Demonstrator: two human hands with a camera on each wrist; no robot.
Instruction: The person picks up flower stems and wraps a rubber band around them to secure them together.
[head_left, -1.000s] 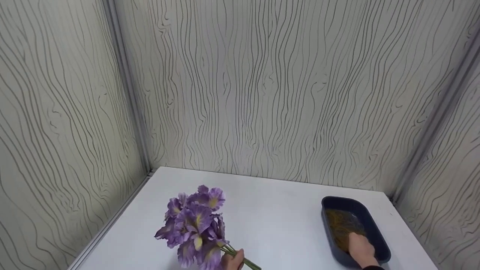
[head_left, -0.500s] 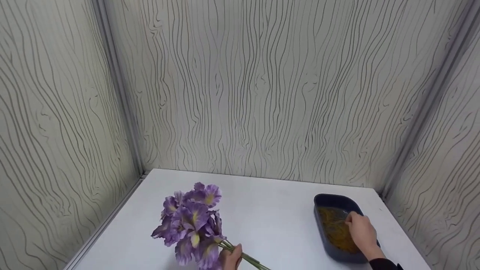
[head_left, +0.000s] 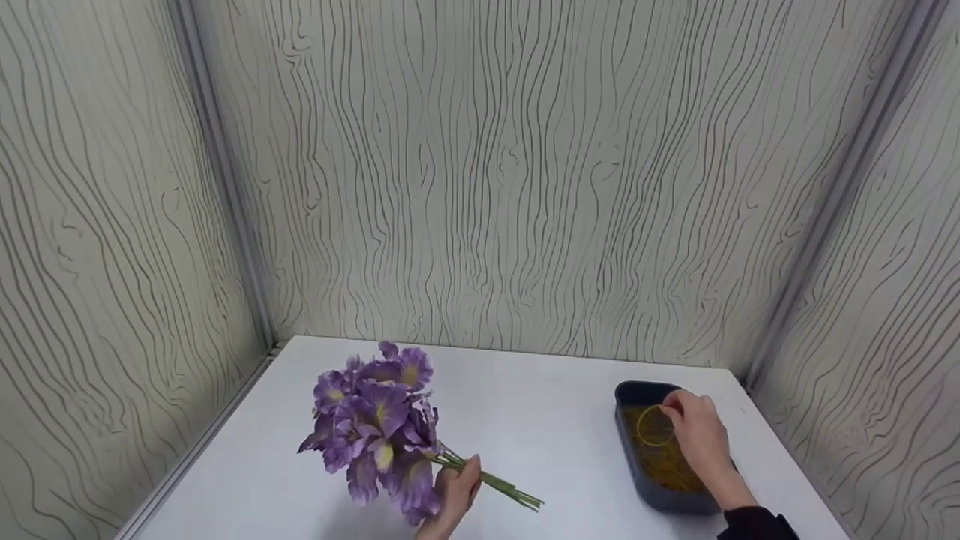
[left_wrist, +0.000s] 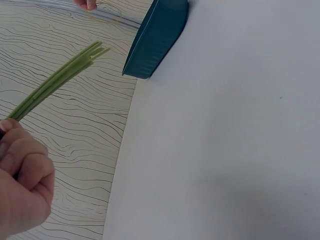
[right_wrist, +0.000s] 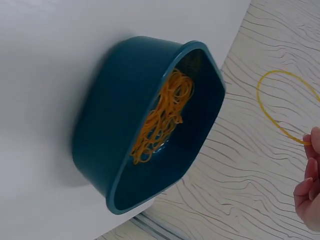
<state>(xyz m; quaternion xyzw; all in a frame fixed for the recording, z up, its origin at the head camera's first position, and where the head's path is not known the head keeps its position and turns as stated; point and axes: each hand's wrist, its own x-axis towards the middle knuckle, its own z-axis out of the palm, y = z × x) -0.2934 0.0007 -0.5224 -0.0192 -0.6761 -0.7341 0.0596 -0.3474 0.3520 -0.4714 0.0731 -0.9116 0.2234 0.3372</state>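
My left hand [head_left: 455, 491] grips a bunch of purple irises [head_left: 379, 427] by the green stems [left_wrist: 60, 77], blooms to the left and cut ends to the right. In the left wrist view its fingers are curled round the stems, and the blooms are out of frame. My right hand [head_left: 701, 439] pinches one yellow rubber band [right_wrist: 265, 107] between thumb and fingertips. The band hangs as an open loop above a dark blue tub [right_wrist: 130, 85]. A tangle of rubber bands [right_wrist: 162, 117] lies on the tub's bottom.
The tub stands at the right of the white table [head_left: 517, 405]. Wood-grain panels [head_left: 480, 187] enclose the table at the back and both sides, joined by grey metal corner strips [head_left: 225, 172].
My right hand has risen out of the tub, bringing up one rubber band. My left hand and the irises have shifted slightly upward in the head view, showing more of the stems.
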